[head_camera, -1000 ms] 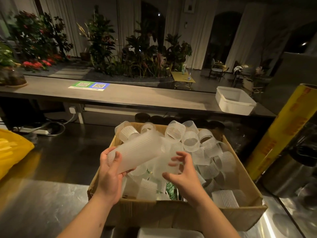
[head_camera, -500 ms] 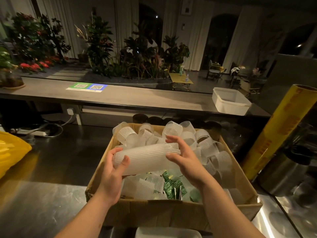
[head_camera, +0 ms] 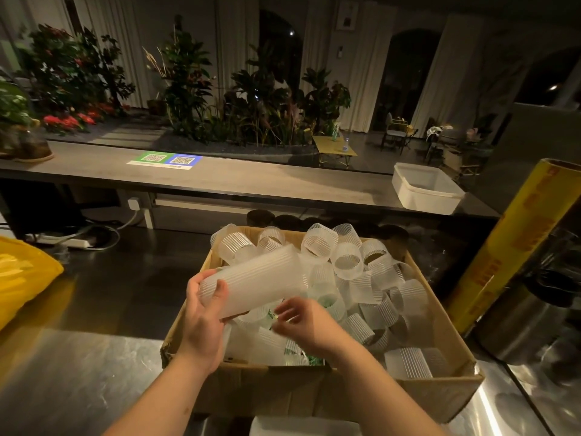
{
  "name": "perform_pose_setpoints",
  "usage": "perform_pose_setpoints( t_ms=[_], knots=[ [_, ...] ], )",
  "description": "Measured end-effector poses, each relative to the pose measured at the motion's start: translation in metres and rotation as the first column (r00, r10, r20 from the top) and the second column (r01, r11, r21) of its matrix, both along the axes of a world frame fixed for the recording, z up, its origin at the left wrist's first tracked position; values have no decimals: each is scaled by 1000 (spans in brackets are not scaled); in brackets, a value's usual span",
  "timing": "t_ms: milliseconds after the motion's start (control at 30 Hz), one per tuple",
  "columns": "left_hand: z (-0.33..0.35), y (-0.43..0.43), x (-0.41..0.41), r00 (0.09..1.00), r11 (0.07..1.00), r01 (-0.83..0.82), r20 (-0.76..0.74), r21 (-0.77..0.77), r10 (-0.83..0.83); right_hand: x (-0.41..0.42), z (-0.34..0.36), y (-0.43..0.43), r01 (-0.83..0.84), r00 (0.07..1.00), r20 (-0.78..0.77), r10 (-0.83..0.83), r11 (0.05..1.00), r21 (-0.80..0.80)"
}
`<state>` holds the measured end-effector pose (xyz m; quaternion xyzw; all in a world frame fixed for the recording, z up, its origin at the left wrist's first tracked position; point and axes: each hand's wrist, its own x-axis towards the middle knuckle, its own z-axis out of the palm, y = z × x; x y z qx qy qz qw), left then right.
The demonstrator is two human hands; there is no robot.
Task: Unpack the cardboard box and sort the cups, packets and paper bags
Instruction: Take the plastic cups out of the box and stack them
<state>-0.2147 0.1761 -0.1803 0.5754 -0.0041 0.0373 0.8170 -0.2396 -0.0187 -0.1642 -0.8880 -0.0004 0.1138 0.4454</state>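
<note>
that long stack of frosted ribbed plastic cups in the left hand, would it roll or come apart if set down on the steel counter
Probably both. The stack of frosted ribbed plastic cups is a long tapered tube, so on its side it would likely roll in a curve on the smooth steel counter. The left hand alone carries it, suggesting it is light; nested cups may slide apart.

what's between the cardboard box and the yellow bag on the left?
Nothing: the head view shows only bare steel counter between the cardboard box and the yellow bag.
</note>
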Motion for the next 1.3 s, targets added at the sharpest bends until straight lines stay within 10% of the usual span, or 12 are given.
perform_pose_setpoints(
  t_ms=[300,467,700,1300],
  knots=[
    [3,0,-3,1000,998,-3,4,57,2,-2,-7,4,-173,985,-56,166,971,-164],
    [4,0,-2,1000,1000,-12,-4,18,12,-17,12,-47,98,991,64,-117,966,238],
    [4,-2,-2,1000,1000,-19,-4,9,19,-9,25,-60,205,853,137,-503,566,799],
    [5,1,-3,999,999,-31,-40,-22,30,2,27,7,24,921,350,-169,923,383]
  ],
)
